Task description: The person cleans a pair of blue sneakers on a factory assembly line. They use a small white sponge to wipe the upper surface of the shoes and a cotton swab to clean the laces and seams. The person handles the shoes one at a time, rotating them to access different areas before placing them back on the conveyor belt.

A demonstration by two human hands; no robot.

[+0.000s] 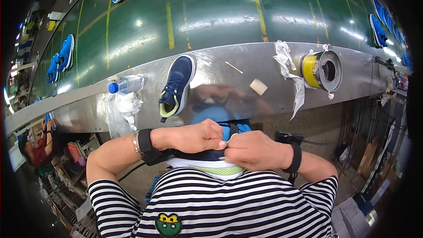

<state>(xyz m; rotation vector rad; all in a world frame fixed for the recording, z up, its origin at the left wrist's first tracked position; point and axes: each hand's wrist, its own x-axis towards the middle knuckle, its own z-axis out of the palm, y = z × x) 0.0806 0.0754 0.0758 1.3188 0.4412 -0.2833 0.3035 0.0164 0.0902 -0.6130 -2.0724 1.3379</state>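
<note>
Close to my body I have a dark blue shoe with a white sole and a lime-green textured part, mostly covered by my hands. My left hand is closed at its upper side, thumb and fingers pressed together. Facing it, my right hand pinches closed, with a thin pale strand by its fingertips and a small white tip below them. What exactly the fingertips grip is hidden. On the metal ledge beyond lies another dark blue shoe, laced, with lime lining and a white sole.
Along the metal ledge are a water bottle, a plastic bag, a thin stick, a whitish block, a white cloth strip and a yellow-labelled tin. Bright blue shoes sit on the green conveyor belt. Other people work at left.
</note>
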